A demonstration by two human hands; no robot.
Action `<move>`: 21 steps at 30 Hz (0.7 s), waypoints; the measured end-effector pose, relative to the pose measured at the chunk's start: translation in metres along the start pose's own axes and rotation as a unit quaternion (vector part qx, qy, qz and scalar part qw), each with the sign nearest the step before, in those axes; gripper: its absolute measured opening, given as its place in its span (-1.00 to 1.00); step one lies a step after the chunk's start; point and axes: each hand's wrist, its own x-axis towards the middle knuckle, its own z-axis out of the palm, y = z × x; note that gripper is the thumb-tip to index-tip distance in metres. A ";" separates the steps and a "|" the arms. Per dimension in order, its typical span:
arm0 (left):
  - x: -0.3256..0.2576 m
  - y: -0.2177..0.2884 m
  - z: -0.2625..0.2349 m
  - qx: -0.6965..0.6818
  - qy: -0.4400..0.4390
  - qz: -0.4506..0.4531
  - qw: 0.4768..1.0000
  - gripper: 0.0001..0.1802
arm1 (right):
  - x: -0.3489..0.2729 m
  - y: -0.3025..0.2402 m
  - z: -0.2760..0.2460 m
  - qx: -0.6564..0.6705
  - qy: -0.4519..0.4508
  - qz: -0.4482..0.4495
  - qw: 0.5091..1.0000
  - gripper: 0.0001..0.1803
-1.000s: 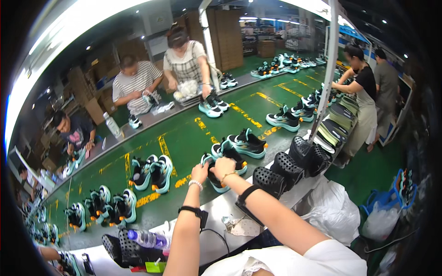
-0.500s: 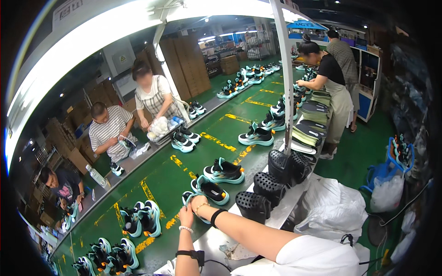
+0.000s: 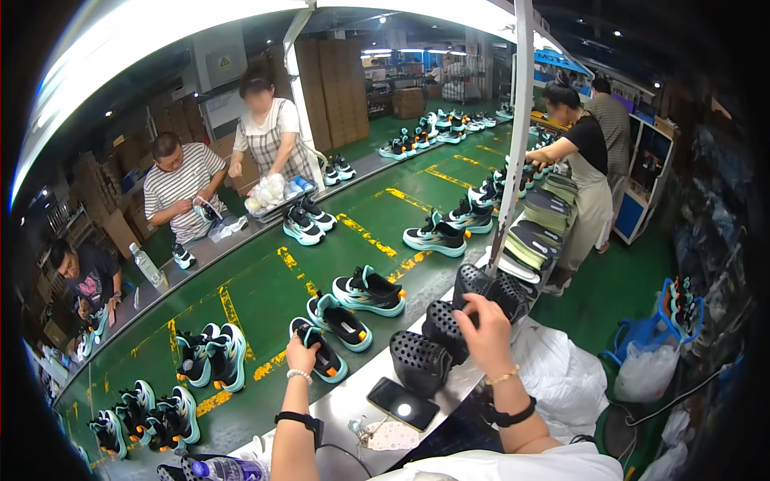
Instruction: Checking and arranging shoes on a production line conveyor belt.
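Observation:
On the near edge of the green conveyor belt, my left hand point(image 3: 301, 357) is closed on the side of a black and mint sneaker point(image 3: 327, 362). Its fingertips are partly hidden at the shoe's opening. A second such sneaker point(image 3: 343, 322) lies just beyond, and another sneaker point(image 3: 369, 291) stands farther back. My right hand point(image 3: 486, 333) is raised beside the black clogs with round holes point(image 3: 421, 365), its fingers bent but apart and nothing visible in them. From this view I cannot tell whether it touches the clogs.
A phone point(image 3: 403, 403) lies on the metal ledge near a purple-capped bottle point(image 3: 233, 469). More sneakers point(image 3: 227, 357) sit along the belt. Dark and lime insoles point(image 3: 533, 243) are piled beyond a white post point(image 3: 513, 128). White plastic sheeting point(image 3: 557, 373) hangs at right. Co-workers stand across and farther along.
My right hand has left the sneaker and moved right to the black clogs. My left hand remains at the sneaker. The view has shifted, and the phone now shows.

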 end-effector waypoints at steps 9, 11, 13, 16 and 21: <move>0.002 0.022 -0.021 -0.034 0.030 -0.004 0.999 -0.31 | -0.040 0.048 -0.017 0.038 -0.148 0.052 0.987 -0.45; -0.026 0.090 -0.015 0.024 0.306 0.148 0.940 -0.36 | -0.044 0.056 -0.019 -0.008 -0.174 0.048 0.984 -0.34; -0.049 0.128 -0.016 -0.015 0.208 0.193 0.959 -0.51 | -0.048 0.064 -0.015 0.003 -0.158 0.052 0.986 -0.30; -0.058 0.130 0.000 0.167 -0.022 0.208 0.964 -0.53 | -0.050 0.060 -0.012 0.025 -0.129 0.046 0.990 -0.34; -0.046 0.082 0.013 0.298 -0.092 0.201 0.929 -0.67 | -0.029 0.032 -0.034 0.065 -0.053 0.036 0.996 -0.39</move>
